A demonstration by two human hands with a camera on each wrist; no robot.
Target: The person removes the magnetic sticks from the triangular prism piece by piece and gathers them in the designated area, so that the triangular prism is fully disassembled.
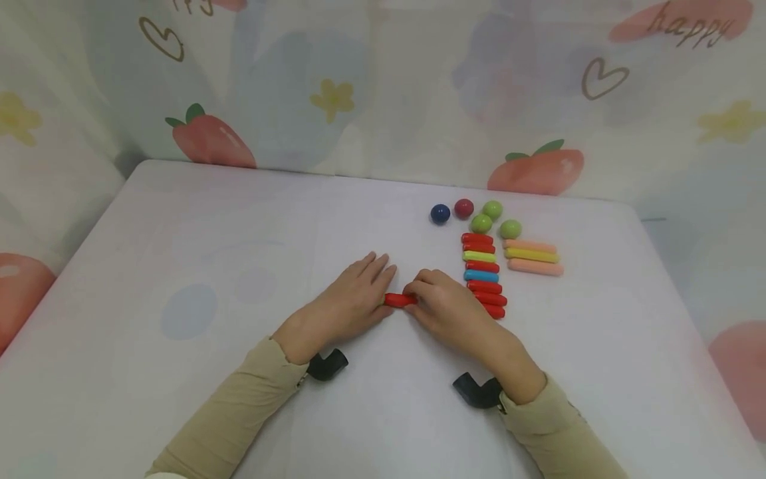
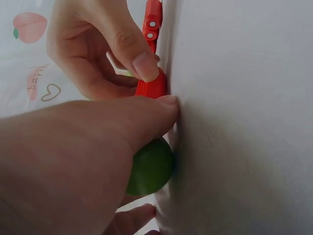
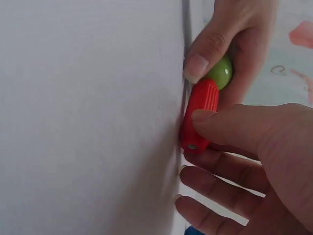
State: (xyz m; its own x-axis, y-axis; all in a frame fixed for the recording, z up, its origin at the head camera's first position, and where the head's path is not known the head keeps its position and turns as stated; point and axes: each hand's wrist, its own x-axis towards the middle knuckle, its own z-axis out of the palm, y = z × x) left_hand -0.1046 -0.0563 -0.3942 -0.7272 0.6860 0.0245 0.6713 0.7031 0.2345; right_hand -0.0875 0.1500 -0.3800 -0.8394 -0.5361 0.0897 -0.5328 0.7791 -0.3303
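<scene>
My right hand (image 1: 445, 309) pinches a red magnetic rod (image 3: 200, 117) between thumb and fingers. The rod is short and ridged, with a small metal dot at its near end. At its other end sits a glossy green ball (image 3: 221, 73), held between the thumb and fingers of my left hand (image 1: 353, 299). In the left wrist view the green ball (image 2: 151, 169) shows below the left thumb, whose tip lies right at the red rod (image 2: 151, 88). From above, the left hand covers nearly all of the ball.
A column of short rods (image 1: 481, 266), mostly red, lies right of the hands. Beside it are longer peach and yellow rods (image 1: 531, 255). Behind stand a blue ball (image 1: 440, 213), a red ball (image 1: 463, 208) and three green balls (image 1: 510, 229). Patterned cloth (image 1: 389, 86) hangs behind the white table (image 1: 179, 399).
</scene>
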